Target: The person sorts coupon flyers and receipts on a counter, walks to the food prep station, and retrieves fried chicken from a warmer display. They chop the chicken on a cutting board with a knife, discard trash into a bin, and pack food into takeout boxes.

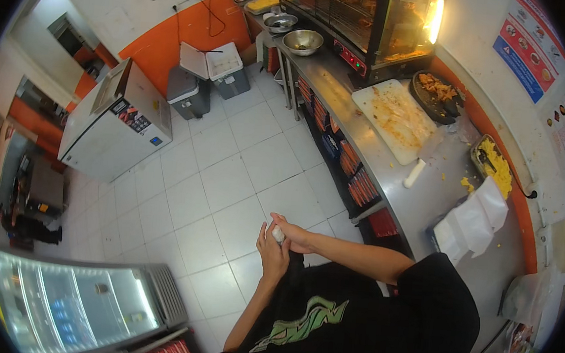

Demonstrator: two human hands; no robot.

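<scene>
My left hand (272,251) and my right hand (293,236) are pressed together in front of my black shirt, over the tiled floor. Between them they hold a small white crumpled wad (278,234), partly hidden by the fingers; its material cannot be told. To the right, on the steel counter (399,205), lie a stained white cutting board (391,118) and a white-handled utensil (414,174). Behind the board is a dark dish of shredded meat (436,89). Nearer me are a tray of yellow food (494,161) and white paper sheets (473,219).
A lit food warmer (359,28) and metal bowls (303,42) stand on the counter. Beyond the floor are open coolers (230,80) and a white chest freezer (121,139). A glass-door fridge (78,305) stands at lower left. Another person (34,226) is at far left.
</scene>
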